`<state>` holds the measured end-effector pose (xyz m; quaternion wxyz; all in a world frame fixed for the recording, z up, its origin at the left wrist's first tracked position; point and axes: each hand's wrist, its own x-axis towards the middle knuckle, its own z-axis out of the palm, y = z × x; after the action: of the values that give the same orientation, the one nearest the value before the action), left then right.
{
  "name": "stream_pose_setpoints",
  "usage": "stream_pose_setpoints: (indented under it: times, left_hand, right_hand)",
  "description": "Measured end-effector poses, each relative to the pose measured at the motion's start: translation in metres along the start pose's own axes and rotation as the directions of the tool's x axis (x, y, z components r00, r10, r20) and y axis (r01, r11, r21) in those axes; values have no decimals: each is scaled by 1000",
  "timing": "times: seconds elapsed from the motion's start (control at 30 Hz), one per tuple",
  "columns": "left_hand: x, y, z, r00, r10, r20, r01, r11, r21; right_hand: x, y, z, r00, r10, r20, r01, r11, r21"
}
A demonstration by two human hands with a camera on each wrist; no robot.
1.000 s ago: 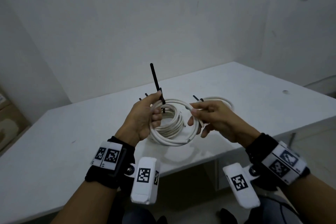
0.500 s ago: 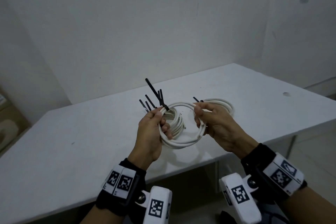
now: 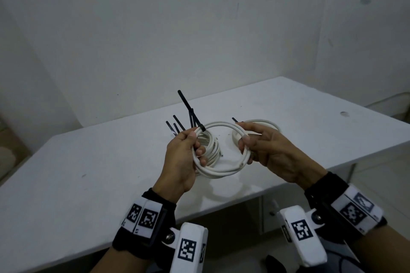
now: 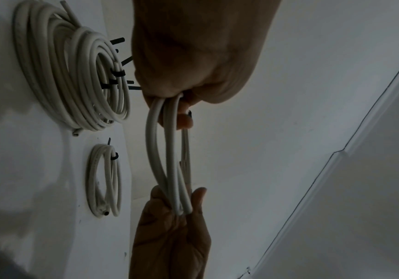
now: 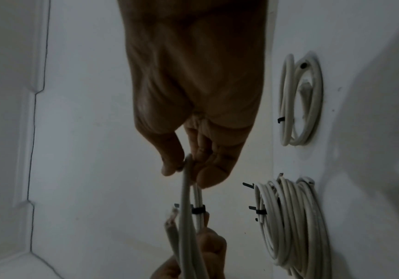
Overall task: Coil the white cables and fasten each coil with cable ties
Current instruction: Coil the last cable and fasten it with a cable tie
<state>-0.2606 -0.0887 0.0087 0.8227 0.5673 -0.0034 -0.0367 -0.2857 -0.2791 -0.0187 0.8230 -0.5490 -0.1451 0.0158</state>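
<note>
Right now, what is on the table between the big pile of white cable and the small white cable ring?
Nothing: between the big white cable coil and the small tied white coil lies only bare white table, seen in the left wrist view.

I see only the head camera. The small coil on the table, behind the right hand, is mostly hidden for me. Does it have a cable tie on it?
Observer: Yes. The left wrist view shows one black tie around the small coil.
Operator: And the large coil behind the left hand?
Observer: It carries two black ties, close together.
Operator: And the held coil: is every strand tied?
Observer: Not clearly. In the right wrist view the held coil's tie circles some strands, but one cut end seems to stand beside it, outside.
</note>
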Motion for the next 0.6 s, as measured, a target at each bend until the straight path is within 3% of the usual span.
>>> stream_pose_setpoints:
  times: [0.37, 0.6]
  left_hand:
    - [-8, -4, 10, 997, 73, 5, -73, 995, 74]
    - [-8, -1, 7, 995, 92, 22, -94, 988, 120]
  right_hand:
    - [-3, 10, 9, 977, -104, -188, 54, 965, -255]
    - [-10, 8, 5, 966, -58, -252, -8, 967, -255]
